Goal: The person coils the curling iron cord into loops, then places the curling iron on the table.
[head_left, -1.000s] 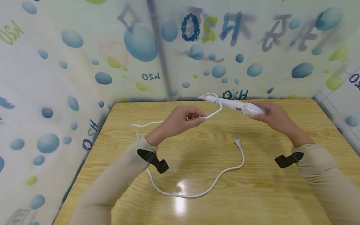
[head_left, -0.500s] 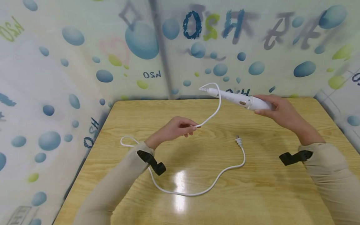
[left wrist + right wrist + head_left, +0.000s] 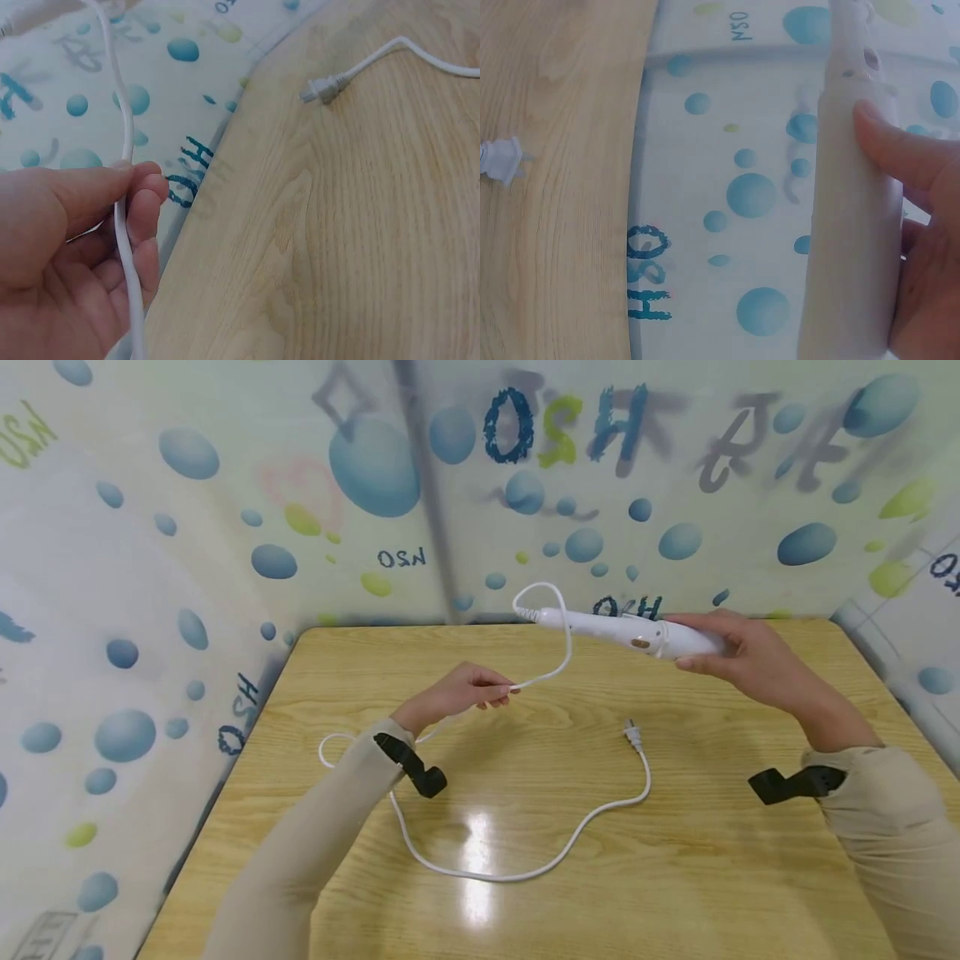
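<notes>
Apparently to control slack, the left hand (image 3: 459, 691) pinches the white cord (image 3: 123, 101) while, between two and three o'clock from it, the right hand (image 3: 761, 670) curls round the raised appliance (image 3: 606, 628).

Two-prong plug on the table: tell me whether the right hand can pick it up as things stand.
Probably not yet: the right hand grips the white corded appliance, so it would likely need freeing first. Otherwise the way looks free, with nothing lying over the two-prong plug.
</notes>
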The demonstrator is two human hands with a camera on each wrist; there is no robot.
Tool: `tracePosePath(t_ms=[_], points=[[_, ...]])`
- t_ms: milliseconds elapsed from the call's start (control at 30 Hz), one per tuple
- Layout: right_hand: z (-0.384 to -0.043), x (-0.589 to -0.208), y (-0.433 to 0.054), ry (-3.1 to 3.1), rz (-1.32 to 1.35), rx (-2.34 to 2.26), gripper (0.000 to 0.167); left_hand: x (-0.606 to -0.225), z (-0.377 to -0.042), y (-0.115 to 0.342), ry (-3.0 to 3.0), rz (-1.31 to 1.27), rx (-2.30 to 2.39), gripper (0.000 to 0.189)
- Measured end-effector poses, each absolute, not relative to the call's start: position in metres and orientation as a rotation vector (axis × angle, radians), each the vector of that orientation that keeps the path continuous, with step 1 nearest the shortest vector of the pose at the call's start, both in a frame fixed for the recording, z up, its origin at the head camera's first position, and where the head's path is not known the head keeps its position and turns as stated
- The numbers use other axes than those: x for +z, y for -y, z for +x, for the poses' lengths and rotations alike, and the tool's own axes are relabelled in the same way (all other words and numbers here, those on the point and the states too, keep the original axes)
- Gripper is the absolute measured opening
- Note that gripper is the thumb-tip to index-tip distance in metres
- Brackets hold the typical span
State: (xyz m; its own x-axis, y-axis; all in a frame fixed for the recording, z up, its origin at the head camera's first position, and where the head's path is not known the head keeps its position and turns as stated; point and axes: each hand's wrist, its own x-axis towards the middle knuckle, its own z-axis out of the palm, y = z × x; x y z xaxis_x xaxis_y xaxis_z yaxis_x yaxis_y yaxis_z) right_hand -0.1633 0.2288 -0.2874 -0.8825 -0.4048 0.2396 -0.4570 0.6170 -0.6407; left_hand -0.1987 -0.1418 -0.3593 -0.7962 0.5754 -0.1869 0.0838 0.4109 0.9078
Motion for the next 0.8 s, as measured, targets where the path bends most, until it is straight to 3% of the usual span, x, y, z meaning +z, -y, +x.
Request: tracePosePath(t_ms=[500,800], points=[[-0.154,-0.297,-0.223,2.724,1.090,1.182,0.048,-0.364,-0.223,0.150,-2.338,0.423,1.342,0.026],[-0.157,-0.310,-0.223,2.820,1.240,1.339,0.044,-0.348,-0.227,0.149,-2.426,0.520,1.255,0.022]])
